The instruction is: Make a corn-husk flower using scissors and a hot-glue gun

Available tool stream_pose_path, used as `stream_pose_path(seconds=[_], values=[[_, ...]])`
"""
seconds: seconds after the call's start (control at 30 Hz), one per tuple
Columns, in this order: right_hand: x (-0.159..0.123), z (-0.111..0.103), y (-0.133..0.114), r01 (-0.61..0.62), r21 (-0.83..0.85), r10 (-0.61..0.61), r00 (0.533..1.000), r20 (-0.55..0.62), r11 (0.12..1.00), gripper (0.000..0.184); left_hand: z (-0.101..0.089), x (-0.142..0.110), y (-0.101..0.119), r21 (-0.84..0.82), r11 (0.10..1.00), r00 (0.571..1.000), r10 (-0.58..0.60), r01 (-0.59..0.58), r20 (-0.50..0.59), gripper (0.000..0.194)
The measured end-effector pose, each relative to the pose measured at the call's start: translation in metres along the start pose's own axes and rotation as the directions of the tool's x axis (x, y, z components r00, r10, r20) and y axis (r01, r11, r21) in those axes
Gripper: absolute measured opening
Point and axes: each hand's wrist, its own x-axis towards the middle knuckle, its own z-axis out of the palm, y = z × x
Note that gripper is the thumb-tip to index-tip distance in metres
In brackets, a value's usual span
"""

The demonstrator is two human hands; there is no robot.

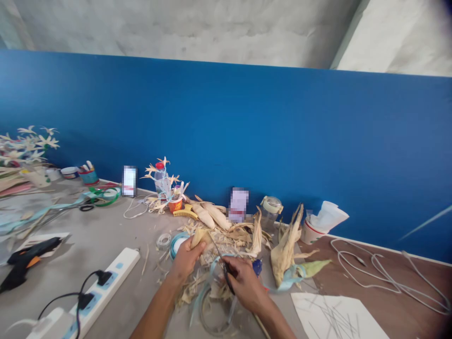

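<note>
My left hand (188, 260) is closed on a pale piece of dried corn husk (201, 237), pinched between thumb and fingers. In my right hand (244, 280) is a pair of scissors (227, 271), its dark handles wrapped by my fingers. The blades point up and left, right beside the husk; whether they touch it I cannot tell. Husk scraps (190, 289) lie scattered under both hands. A roll of light blue ribbon (175, 245) sits just left of my left hand, beside a roll of clear tape (164, 241).
A white power strip (118, 268) and a black glue gun (26, 259) lie at the left. Husk bundles (287, 247), a lidded jar (271, 210) and a paper cup (310, 232) stand at right. White paper with thin wires (332, 313) lies front right. A blue partition (226, 132) rises behind.
</note>
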Motion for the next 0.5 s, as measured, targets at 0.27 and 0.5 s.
stream_pose_path(seconds=[0.27,0.5], values=[[-0.004,-0.033,-0.003,0.053,-0.038,-0.045,0.984,0.172,0.998,0.016,-0.006,-0.003,0.011,0.081,0.997,0.989,-0.029,0.018,0.143,0.028],[-0.008,-0.041,0.003,0.056,0.005,-0.054,0.952,0.302,0.998,0.016,-0.019,0.0,0.018,0.217,0.976,0.953,-0.041,-0.026,0.3,0.021]])
